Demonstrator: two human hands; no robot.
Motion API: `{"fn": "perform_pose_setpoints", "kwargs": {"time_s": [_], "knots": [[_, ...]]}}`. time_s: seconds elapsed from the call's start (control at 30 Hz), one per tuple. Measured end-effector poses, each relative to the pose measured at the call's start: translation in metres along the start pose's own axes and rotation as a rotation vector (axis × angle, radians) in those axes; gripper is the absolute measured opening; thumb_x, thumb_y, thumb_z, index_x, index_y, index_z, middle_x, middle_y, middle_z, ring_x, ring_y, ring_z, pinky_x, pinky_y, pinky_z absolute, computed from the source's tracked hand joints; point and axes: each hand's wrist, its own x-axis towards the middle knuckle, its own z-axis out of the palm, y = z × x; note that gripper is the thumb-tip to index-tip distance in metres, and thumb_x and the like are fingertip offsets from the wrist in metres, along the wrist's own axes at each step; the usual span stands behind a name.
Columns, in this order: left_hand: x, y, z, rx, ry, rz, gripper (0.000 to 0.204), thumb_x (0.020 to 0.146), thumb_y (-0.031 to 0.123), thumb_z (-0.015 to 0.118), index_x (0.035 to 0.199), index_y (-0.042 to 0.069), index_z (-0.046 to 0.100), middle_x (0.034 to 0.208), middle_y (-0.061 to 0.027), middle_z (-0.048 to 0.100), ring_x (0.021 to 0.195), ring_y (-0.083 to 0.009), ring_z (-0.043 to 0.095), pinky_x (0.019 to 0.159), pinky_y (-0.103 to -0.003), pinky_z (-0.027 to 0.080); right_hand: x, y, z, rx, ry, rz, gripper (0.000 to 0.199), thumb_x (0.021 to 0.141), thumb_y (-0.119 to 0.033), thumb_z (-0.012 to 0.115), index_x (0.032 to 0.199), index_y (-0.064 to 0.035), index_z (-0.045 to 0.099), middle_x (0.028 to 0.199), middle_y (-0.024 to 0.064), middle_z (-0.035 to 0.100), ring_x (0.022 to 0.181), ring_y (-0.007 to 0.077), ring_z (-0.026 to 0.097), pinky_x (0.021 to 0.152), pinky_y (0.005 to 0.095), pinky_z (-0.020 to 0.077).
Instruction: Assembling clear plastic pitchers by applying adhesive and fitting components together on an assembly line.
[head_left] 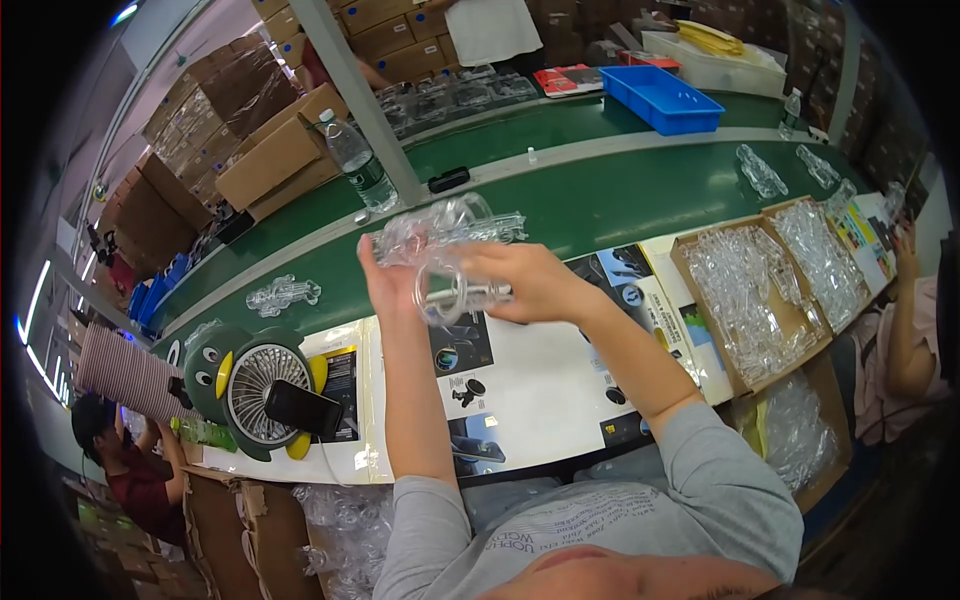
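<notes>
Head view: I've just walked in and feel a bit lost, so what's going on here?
A person in a grey shirt is handling clear plastic pieces, with the left hand and right hand both on them. A similar clear piece lies on the green surface, left of the hands, and more lie in two cardboard trays on the right.

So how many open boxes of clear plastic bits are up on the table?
2, side by side on the right: a nearer box and, just beyond it, a farther box. More could be hidden.

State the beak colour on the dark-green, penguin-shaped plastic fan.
The beak is yellow; the head view shows it best.
</notes>
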Motion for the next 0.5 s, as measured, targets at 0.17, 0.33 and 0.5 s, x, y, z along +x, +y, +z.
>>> {"fn": "perform_pose_setpoints", "kwargs": {"time_s": [0.17,0.33,0.5], "knots": [[-0.026,0.029,0.02,-0.113,0.22,0.495,0.045,0.079,0.038,0.058,0.105,0.003,0.047,0.097,-0.013,0.052,0.096,-0.0291,0.05,0.089,-0.046,0.042,-0.003,-0.022,-0.027,0.204,-0.142,0.137,0.046,0.068,-0.017,0.069,0.111,-0.0101,0.053,0.09,0.0069,0.058,0.076,0.0183,0.058,0.065,0.0289,0.0467],[-0.048,0.053,0.026,0.061,-0.177,0.609,0.041,0.077,0.037,0.059,0.099,0.003,0.05,0.09,-0.0087,0.052,0.087,-0.0203,0.051,0.081,-0.035,0.045,-0.003,-0.023,-0.03,0.669,-0.412,0.415,0.057,0.075,-0.019,0.068,0.122,-0.0024,0.043,0.079,0.003,0.059,0.073,0.0092,0.054,0.066,0.0237,0.0444],[-0.062,0.058,0.038,-0.161,-0.407,0.607,0.045,0.075,0.037,0.061,0.103,0.004,0.051,0.083,-0.007,0.052,0.08,-0.0177,0.052,0.082,-0.034,0.043,-0.003,-0.014,-0.012,0.866,-0.551,0.488,0.041,0.087,-0.022,0.055,0.121,-0.0016,0.044,0.085,0.0065,0.061,0.071,0.0094,0.055,0.064,0.024,0.0457]]}}
